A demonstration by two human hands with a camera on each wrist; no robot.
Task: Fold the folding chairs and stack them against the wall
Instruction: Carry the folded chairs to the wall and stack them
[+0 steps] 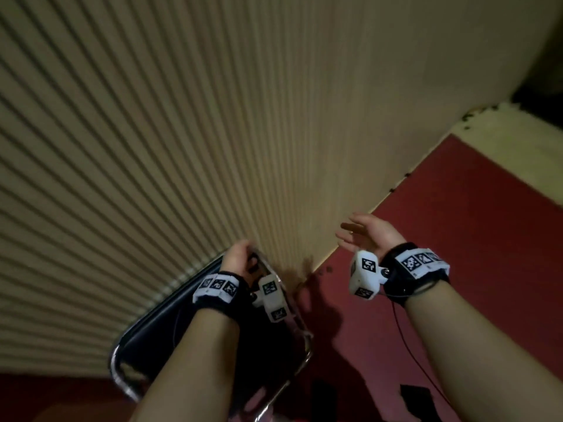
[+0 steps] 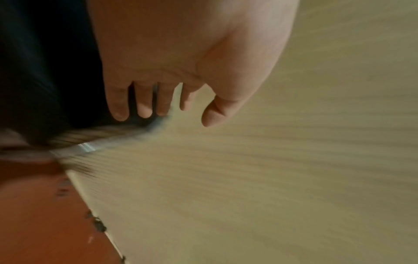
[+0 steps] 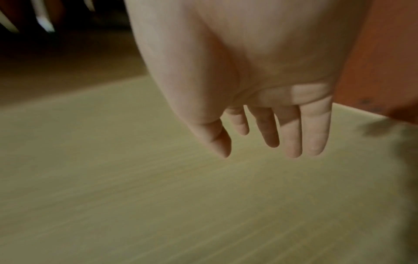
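A folded chair (image 1: 146, 339) with a black pad and chrome frame (image 1: 113, 360) leans against the ribbed beige wall (image 1: 213, 117). My left hand (image 1: 239, 257) is at the chair's upper corner. In the left wrist view the left hand (image 2: 158, 110) has straight, relaxed fingers lying against the black pad (image 2: 45, 71), curled round nothing. My right hand (image 1: 365, 233) hangs in the air to the right of the chair, near the wall's foot, palm turned in and holding nothing. In the right wrist view the right hand (image 3: 260, 139) has loosely spread fingers over the wall (image 3: 158, 196).
A red floor (image 1: 457, 239) runs to the right of the wall, with a pale strip (image 1: 502, 123) at the far end. A dark flat object (image 1: 414, 397) lies on the floor near my right forearm. Pale, blurred legs (image 3: 45, 25) show in the right wrist view's top left.
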